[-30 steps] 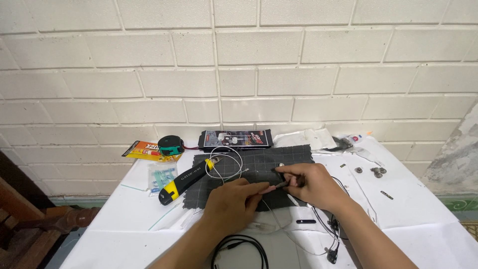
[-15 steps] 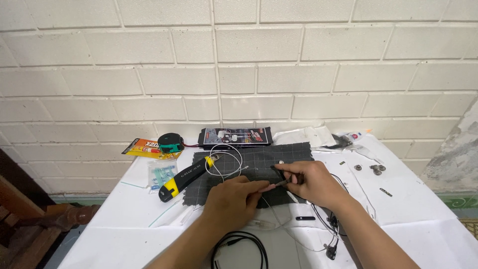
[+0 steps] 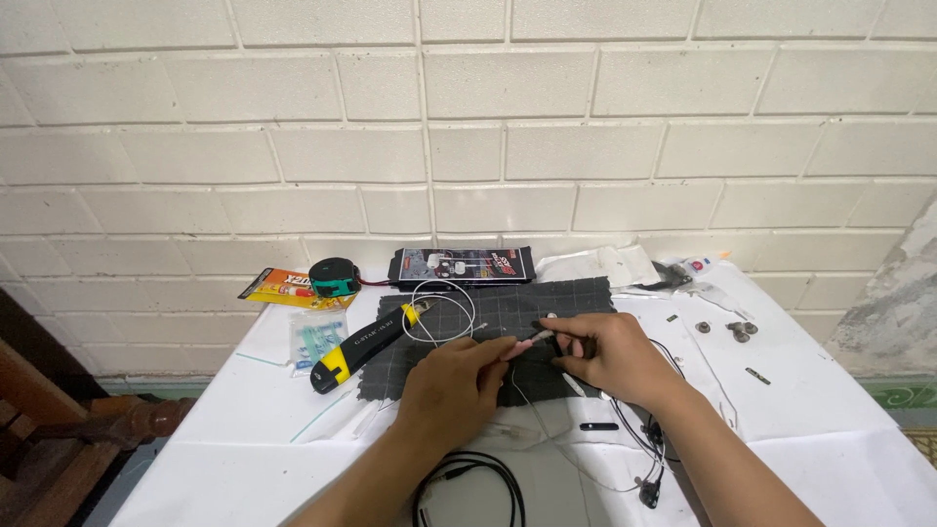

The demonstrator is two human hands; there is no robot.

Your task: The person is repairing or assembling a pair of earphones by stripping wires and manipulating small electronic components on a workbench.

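Two hands meet over dark mat point(image 3: 508, 307): left hand point(image 3: 454, 381) and right hand point(image 3: 610, 353) pinch thin white wire point(image 3: 522, 344)

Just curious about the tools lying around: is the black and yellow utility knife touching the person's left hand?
Apart. The head view shows the utility knife lying on the dark mat's left edge, with mat visible between it and the left hand.

The left hand point(image 3: 459, 383) and right hand point(image 3: 603, 349) sit a touch lower on the dark mat point(image 3: 508, 322) than a second ago, fingertips pinching a thin pale piece point(image 3: 522, 344) between them. More of the black cable loop point(image 3: 468, 483) shows now.
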